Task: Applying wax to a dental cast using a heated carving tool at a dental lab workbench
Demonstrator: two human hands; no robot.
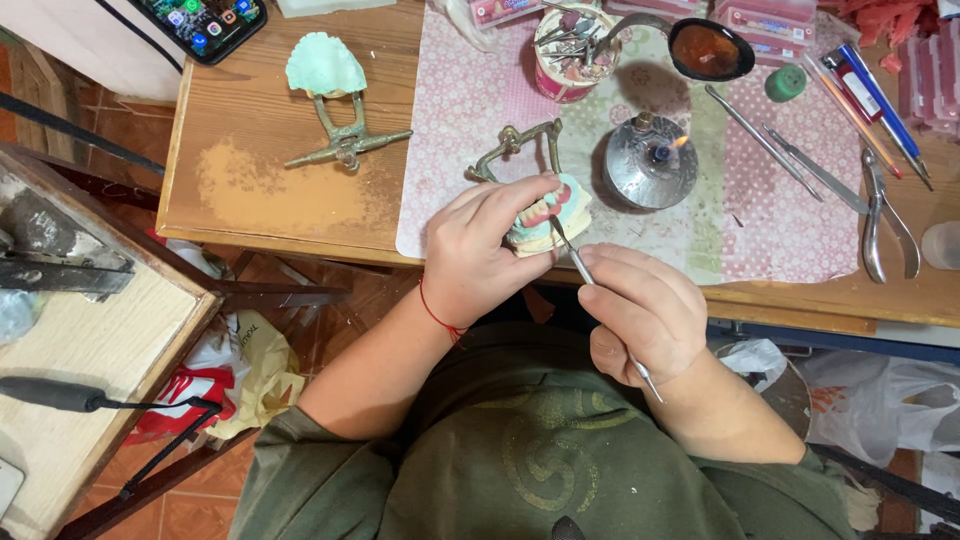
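Note:
My left hand (485,250) grips a pale green dental cast (553,214) with pink wax and white teeth, mounted on a brass articulator (512,146), at the table's front edge. My right hand (645,310) holds a thin metal carving tool (583,270) like a pen. Its tip touches the teeth on the cast. A red string circles my left wrist.
A lit metal spirit burner (650,160) stands just behind the cast on a pink dotted mat (770,220). A second green cast on an articulator (335,95) lies at the left. Pliers (882,215), metal probes (765,145), a tool cup (570,45) and pens lie at the right. A phone (205,20) sits far left.

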